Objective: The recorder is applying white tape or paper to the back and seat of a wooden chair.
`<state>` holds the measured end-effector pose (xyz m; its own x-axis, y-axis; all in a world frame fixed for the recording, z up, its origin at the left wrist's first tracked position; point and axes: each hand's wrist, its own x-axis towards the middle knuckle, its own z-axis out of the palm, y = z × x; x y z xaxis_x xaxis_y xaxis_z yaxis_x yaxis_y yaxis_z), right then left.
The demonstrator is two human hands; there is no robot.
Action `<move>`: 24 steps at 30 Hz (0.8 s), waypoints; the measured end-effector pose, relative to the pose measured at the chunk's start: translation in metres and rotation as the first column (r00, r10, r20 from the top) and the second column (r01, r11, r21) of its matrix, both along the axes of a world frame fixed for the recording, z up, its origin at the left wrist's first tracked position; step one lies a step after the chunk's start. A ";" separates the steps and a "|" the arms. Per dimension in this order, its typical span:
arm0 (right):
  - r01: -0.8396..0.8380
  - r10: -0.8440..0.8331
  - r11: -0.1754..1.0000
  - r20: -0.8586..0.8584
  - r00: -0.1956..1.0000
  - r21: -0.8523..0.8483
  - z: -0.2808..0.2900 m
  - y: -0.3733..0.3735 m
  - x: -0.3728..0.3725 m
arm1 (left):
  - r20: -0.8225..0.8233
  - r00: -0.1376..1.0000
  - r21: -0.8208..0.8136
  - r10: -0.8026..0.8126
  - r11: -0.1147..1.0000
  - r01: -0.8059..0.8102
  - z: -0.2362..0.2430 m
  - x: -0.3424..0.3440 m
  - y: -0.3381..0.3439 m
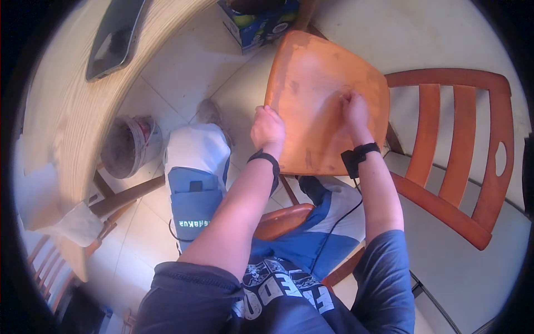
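Note:
A wooden chair stands in front of me, its orange-brown seat (314, 69) marked with darker, worn-looking patches. The slatted backrest (461, 145) of the chair extends to the right. My left hand (268, 128) is closed over the left edge of the seat. Over the right part of the seat, my right hand (355, 111) has its fingers pinched together near the surface. Whatever those fingers hold, if anything, is hidden or too small to make out. Each wrist wears a black band, and a thin cable hangs from the right one (359, 158).
At the left is a pale wooden table (67, 117) with a dark phone (117, 39) on it. Beneath the table's edge sits a bucket (130, 145). A blue and green box (258, 25) is beyond the seat. My knees flank the chair's near side; a wall (439, 39) rises behind it.

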<state>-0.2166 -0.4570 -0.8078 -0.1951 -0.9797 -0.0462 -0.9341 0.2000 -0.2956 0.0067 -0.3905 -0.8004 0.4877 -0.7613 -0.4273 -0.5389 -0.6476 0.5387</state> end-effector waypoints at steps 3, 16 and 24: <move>0.055 -0.061 0.997 0.120 0.991 0.050 -0.006 -0.014 -0.006 | 0.016 1.000 0.034 -0.008 0.999 0.008 -0.002 -0.001 -0.002; 0.072 -0.070 0.997 0.066 0.995 -0.030 -0.007 -0.114 -0.036 | 0.028 1.000 0.033 0.007 0.999 -0.008 -0.003 -0.004 -0.002; 0.036 -0.033 0.994 0.033 0.999 -0.107 0.002 -0.124 -0.036 | 0.107 0.994 0.012 -0.008 1.000 0.007 -0.002 -0.004 0.000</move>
